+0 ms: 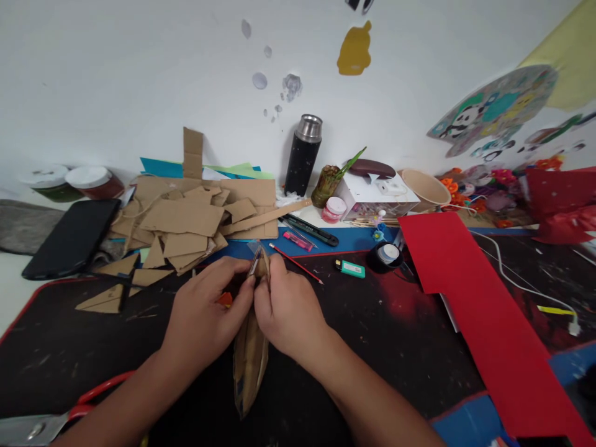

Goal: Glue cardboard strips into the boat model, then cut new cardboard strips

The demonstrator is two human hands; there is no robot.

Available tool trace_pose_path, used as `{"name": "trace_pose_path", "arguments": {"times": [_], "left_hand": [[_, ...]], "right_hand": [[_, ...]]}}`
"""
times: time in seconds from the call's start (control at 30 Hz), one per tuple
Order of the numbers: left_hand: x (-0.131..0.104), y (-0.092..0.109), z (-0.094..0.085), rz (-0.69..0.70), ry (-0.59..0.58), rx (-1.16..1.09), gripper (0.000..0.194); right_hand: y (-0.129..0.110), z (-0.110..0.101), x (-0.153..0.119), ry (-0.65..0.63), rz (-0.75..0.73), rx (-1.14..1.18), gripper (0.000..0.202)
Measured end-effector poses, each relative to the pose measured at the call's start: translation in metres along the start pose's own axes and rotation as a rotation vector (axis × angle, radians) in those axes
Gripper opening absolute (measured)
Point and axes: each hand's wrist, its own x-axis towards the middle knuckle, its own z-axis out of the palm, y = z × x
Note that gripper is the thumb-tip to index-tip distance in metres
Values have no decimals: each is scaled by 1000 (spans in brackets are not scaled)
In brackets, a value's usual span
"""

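A narrow folded cardboard piece (251, 366) with a pointed lower end hangs over the dark mat, between both hands. My left hand (209, 304) pinches its upper left edge between thumb and fingers. On the right side of the same upper end, my right hand (288, 304) is closed, its thumb pressed on the cardboard. A bit of clear film sticks up above the fingertips. Something small and orange shows behind my left hand, too hidden to name.
Cardboard scraps (181, 217) are heaped at the back left beside a black phone (72, 239). Red-handled scissors (81, 410) lie near my left forearm. Behind my hands are a red pencil (298, 265), a lighter (350, 269) and a black flask (303, 158). A red sheet (493, 335) lies right.
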Motion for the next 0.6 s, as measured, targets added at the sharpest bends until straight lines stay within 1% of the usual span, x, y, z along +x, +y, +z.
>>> {"name": "trace_pose_path", "arguments": {"times": [0.17,0.6], "left_hand": [[-2,-3,2,-20,3,-1,14],[-2,-3,3,-43,-23,-20,15]], "right_hand": [[-1,0,0,-21,26,-3,17],[1,5,1,-4,25,4,17]]}}
